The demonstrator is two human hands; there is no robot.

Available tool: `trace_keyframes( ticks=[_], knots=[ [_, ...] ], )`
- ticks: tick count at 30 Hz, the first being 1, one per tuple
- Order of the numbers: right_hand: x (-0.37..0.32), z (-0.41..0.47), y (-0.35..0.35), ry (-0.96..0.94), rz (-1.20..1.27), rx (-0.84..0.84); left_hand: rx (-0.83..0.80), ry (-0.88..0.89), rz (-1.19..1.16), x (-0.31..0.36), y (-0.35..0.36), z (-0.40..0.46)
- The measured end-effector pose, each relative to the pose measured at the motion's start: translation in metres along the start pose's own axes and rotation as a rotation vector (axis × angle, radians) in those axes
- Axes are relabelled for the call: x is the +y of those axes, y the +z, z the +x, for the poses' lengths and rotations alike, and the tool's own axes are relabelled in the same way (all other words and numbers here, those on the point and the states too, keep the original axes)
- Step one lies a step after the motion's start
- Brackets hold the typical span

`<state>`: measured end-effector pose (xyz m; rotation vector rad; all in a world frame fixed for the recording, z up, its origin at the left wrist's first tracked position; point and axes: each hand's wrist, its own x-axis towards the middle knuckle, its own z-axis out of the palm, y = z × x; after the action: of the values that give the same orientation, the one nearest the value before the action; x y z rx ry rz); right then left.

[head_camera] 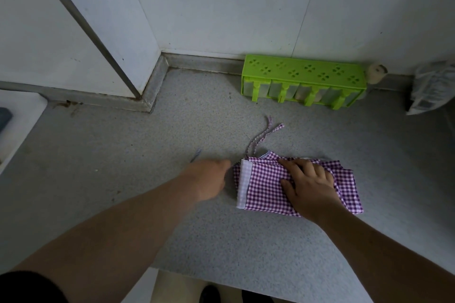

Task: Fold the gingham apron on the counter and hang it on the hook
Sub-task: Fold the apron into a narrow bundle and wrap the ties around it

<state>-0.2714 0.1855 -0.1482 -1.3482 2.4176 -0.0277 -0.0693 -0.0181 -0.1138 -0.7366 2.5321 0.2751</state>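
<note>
Head cam: your right hand (310, 186) pressed flat on the folded gingham apron (268, 189) mid-surface; left hand (211, 178) beside it, blurred, can't tell its state. Cloth looked light, floppy; I'd grab by ties (264, 134).

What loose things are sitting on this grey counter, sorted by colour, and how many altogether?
Purple-and-white: 1, the folded gingham apron, with the right hand pressing on it
Green: 1, the rack of containers
Beige: 1, a small roll
White and grey: 1, a printed bag
Total: 4
</note>
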Motion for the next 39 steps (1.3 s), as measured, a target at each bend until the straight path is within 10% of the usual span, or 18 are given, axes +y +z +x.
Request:
trace_keyframes(
  ticks=[13, 17, 20, 39],
  knots=[
    [-0.001, 0.000, -0.003, -0.009, 0.003, -0.026, -0.144, -0.358, 0.104, -0.066, -0.034, 0.010],
    [-0.003, 0.000, -0.005, -0.013, -0.004, -0.020, 0.230, 0.066, 0.050, -0.022, -0.038, 0.001],
    [-0.004, 0.002, -0.010, -0.048, -0.024, 0.028, 0.216, 0.434, 0.037, 0.037, -0.024, 0.008],
    [-0.015, 0.030, 0.002, -0.083, 0.039, 0.146, 0.226, 0.137, -0.045, 0.074, 0.015, 0.028]
  ],
)
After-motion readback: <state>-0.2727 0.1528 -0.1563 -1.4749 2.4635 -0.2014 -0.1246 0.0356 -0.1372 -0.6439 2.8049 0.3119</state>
